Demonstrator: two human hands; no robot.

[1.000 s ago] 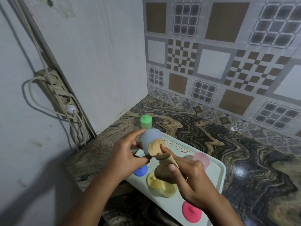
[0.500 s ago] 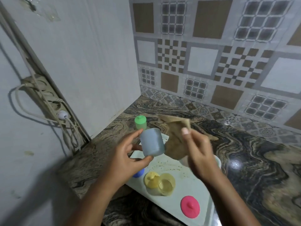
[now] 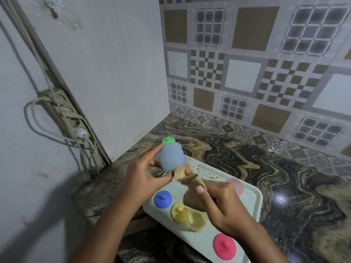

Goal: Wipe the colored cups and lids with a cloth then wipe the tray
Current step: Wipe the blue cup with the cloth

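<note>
Left fingers (image 3: 152,151) round blue cup (image 3: 171,157), cloth (image 3: 187,174) inside.

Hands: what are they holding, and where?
Left hand grips the pale blue plastic cup around its side; right hand holds the tan cloth, bunched, pushing its end into the cup.

You see a pale blue cup (image 3: 171,158), a tan cloth (image 3: 187,174) and a pale mint tray (image 3: 252,198) with brown specks. Lids: blue (image 3: 163,199), yellow (image 3: 179,212), red-pink (image 3: 224,246), green (image 3: 168,140). The yellow cup (image 3: 197,221) is translucent. Your tabletop (image 3: 247,152) swirls black and tan; the tiles (image 3: 247,73) are brown-and-white checks and grids.
</note>
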